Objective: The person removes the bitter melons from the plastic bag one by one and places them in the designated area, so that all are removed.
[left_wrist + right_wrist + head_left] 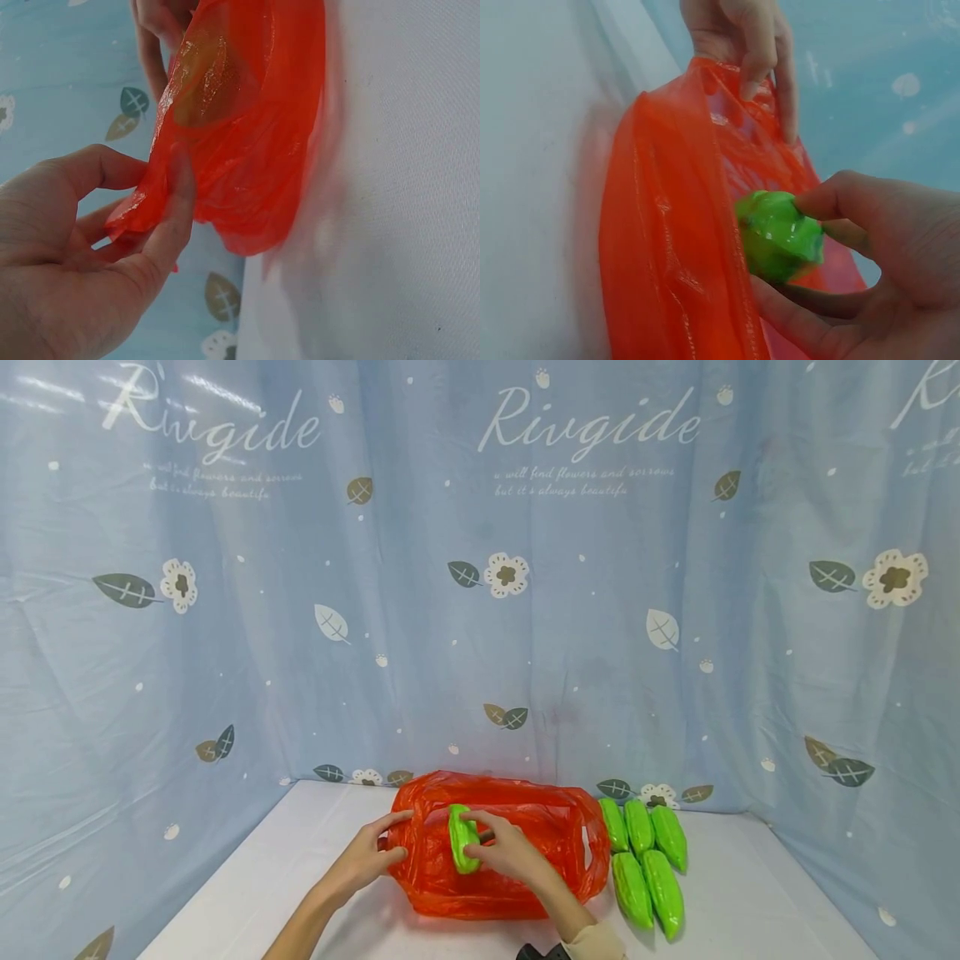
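A red plastic bag [517, 906] lies on the table with its mouth spread open. My left hand [363, 860] grips the bag's left end; in the left wrist view the red film [247, 172] passes between thumb and fingers of this hand [90, 255]. Over the mouth, my right hand [510, 852] pinches a glossy light-green bitter melon [461, 839] between thumb and fingers. From the right wrist, the bumpy bitter melon [776, 232] shows just inside the bag's rim, held at one side by the right hand [885, 262]. The bag wall dims it in the left wrist view.
Several more bitter melons [648, 885] lie in two rows on the white table [735, 893], close to the bag's right end. A blue curtain [420, 652] with leaf and flower prints hangs behind and along both sides.
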Tool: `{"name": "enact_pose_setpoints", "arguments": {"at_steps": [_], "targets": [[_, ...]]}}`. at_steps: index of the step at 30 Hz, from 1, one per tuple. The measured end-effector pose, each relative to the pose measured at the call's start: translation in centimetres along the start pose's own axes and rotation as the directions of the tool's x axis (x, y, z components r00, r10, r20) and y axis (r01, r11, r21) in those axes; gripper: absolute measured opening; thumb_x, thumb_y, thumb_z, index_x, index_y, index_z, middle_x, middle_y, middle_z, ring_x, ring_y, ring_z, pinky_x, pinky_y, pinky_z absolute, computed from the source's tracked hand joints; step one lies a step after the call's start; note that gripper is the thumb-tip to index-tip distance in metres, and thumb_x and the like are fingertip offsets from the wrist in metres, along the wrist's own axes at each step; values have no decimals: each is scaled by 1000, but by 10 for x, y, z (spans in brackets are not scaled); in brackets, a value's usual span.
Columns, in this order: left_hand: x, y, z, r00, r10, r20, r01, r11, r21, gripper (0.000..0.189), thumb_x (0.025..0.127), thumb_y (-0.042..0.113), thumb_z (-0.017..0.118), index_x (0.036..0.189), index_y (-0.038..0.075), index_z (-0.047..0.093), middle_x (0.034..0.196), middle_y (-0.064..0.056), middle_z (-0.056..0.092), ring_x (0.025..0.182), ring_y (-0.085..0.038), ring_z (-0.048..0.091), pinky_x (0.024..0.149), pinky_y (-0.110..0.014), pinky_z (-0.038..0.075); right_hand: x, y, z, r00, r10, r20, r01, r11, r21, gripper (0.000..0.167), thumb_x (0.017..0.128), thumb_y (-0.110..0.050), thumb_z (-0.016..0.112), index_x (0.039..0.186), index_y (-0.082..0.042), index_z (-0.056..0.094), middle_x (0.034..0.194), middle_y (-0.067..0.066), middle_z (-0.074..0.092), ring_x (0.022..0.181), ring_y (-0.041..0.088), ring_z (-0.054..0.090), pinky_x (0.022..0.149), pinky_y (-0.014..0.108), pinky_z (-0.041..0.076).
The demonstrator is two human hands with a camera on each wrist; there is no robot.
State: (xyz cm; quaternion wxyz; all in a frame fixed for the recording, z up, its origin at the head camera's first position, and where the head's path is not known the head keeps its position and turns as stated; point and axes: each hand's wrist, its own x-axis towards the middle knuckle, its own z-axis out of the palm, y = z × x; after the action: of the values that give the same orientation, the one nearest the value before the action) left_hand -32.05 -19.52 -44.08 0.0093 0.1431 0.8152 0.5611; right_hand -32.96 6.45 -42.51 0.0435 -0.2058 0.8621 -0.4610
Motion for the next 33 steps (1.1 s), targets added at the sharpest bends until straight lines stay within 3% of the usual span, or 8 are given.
{"name": "enact_pose_setpoints", "arguments": {"at_steps": [14,33], "targets": [[0,1,1,1000,0,-2,0,1000,14,60,86,1,59,145,4,45,138,-21,50,94,-23,56,67,-28,55,-18,1,-21,1000,-23,-15,23,1000,-13,49,89,-26,70,136,-26,56,120,8,65,105,26,62,77,40,59],[-2,5,2,1000,-7,-9,7,1000,21,61,86,1,60,145,4,45,139,-22,50,93,-23,57,70,-29,56,-42,-2,-48,997,-67,-45,64,997,-49,50,91,-25,68,139,-22,54,128,11,62,107,28,65,80,38,59]]}}
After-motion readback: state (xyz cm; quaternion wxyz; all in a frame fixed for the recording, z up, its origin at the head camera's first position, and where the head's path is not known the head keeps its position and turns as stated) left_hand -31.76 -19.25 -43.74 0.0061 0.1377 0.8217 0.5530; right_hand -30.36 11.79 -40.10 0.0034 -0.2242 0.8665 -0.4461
